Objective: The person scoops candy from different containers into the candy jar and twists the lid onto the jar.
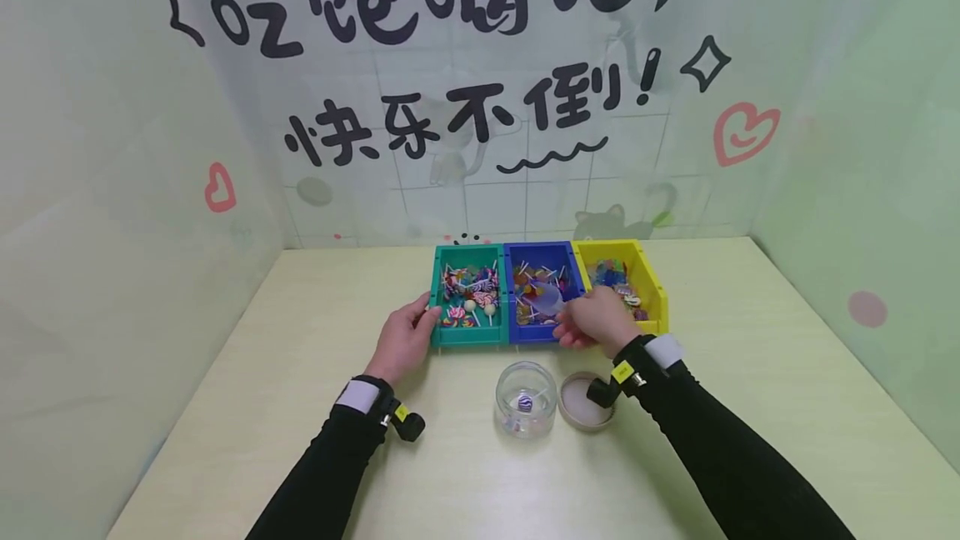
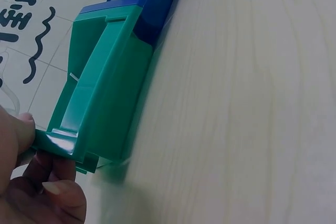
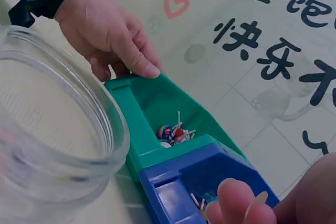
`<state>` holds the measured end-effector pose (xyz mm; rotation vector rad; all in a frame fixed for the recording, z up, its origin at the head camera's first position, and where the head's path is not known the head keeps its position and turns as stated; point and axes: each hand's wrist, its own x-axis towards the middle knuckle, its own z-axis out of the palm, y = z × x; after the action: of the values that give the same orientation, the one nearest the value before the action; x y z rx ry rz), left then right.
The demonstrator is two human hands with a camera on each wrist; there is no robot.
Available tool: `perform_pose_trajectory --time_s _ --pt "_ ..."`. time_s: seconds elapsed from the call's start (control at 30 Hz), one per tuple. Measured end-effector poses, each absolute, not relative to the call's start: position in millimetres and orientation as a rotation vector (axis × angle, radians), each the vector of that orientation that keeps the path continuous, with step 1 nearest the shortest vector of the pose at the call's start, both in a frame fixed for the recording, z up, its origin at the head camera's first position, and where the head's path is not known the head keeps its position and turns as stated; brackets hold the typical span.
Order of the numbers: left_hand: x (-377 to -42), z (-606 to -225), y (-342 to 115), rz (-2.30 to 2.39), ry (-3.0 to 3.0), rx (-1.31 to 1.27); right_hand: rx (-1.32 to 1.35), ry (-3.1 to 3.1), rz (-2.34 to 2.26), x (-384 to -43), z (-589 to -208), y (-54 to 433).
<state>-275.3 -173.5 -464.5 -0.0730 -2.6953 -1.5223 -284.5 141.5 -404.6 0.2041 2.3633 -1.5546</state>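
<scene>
My left hand pinches the left wall of the green bin, thumb on top and fingers below the rim in the left wrist view. That bin holds several small lollipops. Over the blue bin beside it, my right hand has its fingers curled around the end of a clear scoop. The scoop's bowl lies among small lollipop-like pieces with white sticks. Fingers of the right hand show large in the right wrist view, where the scoop is hidden.
A yellow bin with colourful small pieces adjoins the blue one, partly behind the right hand. In front stands an open clear jar with a striped piece inside. A round lid lies to its right, under the right wrist camera.
</scene>
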Motion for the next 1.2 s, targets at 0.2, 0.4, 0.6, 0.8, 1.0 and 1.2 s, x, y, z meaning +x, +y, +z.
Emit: perform_pose_trajectory --time_s 0.2,0.4,0.6,0.8,1.0,1.2 --pt "-274 -466 -173 -1.526 -2.696 -0.056 0.25 2.235 -1.68 -295 -411 121" --pt "-274 -467 -171 -1.526 -2.699 -0.064 0.348 2.038 -1.864 -303 -413 112" --pt "-275 -465 -170 -1.503 -2.7 -0.069 0.343 1.888 -1.976 -304 -418 113" --pt "-274 -464 -168 -1.495 -2.71 -0.07 0.345 1.82 -1.996 -300 -424 116" --pt "-274 -465 -170 -1.483 -2.714 -0.074 0.385 1.765 -2.015 -299 -423 121" --pt "-274 -465 -171 -1.478 -2.72 -0.065 0.34 1.791 -2.004 -291 -422 125"
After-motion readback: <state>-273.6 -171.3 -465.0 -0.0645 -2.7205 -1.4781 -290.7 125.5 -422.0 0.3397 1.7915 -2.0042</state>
